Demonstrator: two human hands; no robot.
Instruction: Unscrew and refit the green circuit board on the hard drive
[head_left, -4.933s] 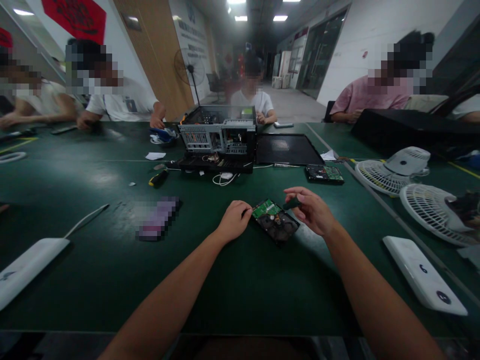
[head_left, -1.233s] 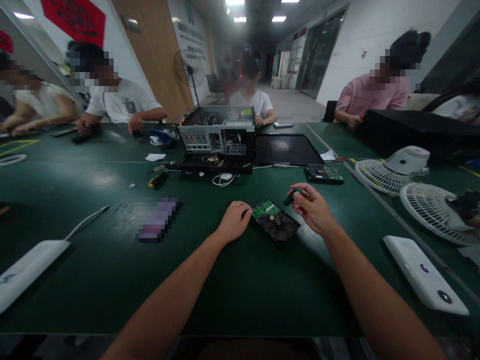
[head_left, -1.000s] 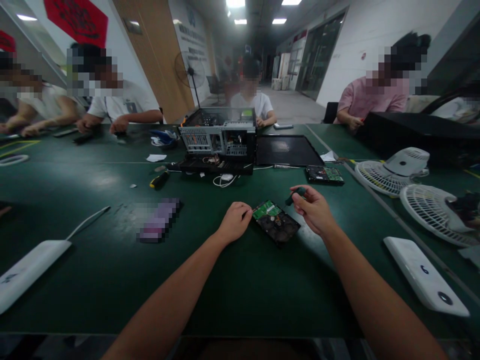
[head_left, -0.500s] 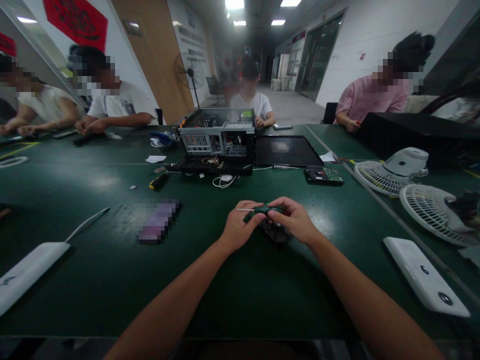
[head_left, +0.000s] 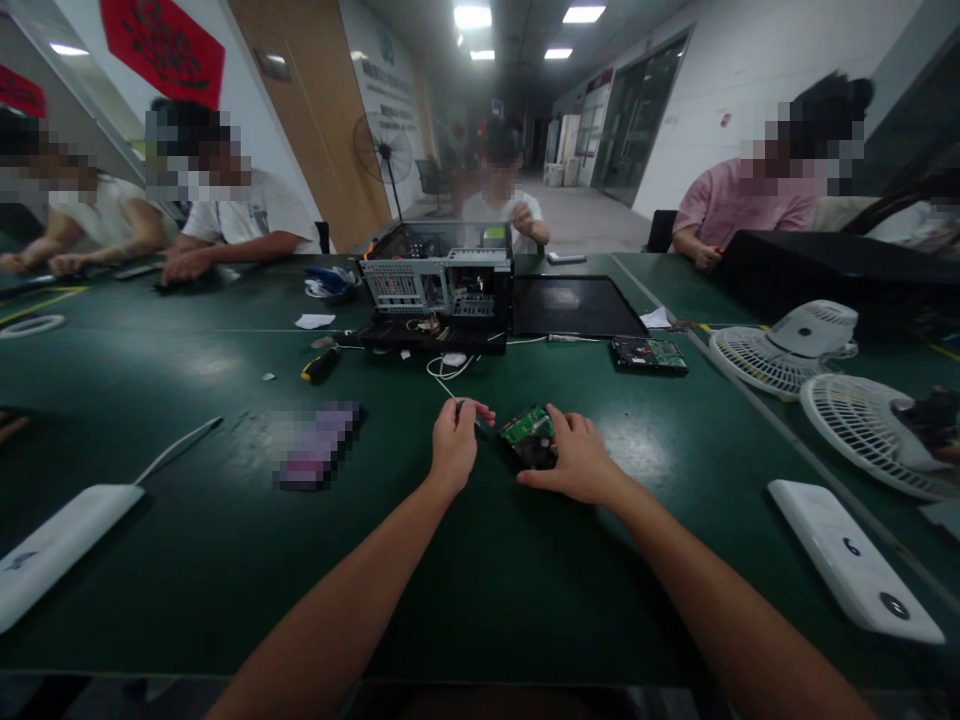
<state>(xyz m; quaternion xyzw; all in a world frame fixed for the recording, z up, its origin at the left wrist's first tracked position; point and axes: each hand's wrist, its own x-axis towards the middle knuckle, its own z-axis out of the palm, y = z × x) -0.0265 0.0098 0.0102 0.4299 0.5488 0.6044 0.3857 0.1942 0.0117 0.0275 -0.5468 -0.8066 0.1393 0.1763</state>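
The green desk [head_left: 480, 590] carries an open black-and-grey metal computer case [head_left: 435, 285]. At the case's 5 o'clock, the right hand [head_left: 579, 458] grasps a black rectangular hard drive [head_left: 528, 434] with green circuitry; at its 9 o'clock, the left hand [head_left: 454, 446] grasps a slim green-handled screwdriver [head_left: 484, 430].

Head view; from close above green table [head_left: 472, 590]; facing forward, down

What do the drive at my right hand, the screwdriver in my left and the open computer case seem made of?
Drive: probably matte metal, judging by its dull dark body. Screwdriver: mostly hidden; green handle, perhaps plastic, finish unclear; thin pale shaft, likely steel. Case: likely dull grey sheet metal, given the punched slots.
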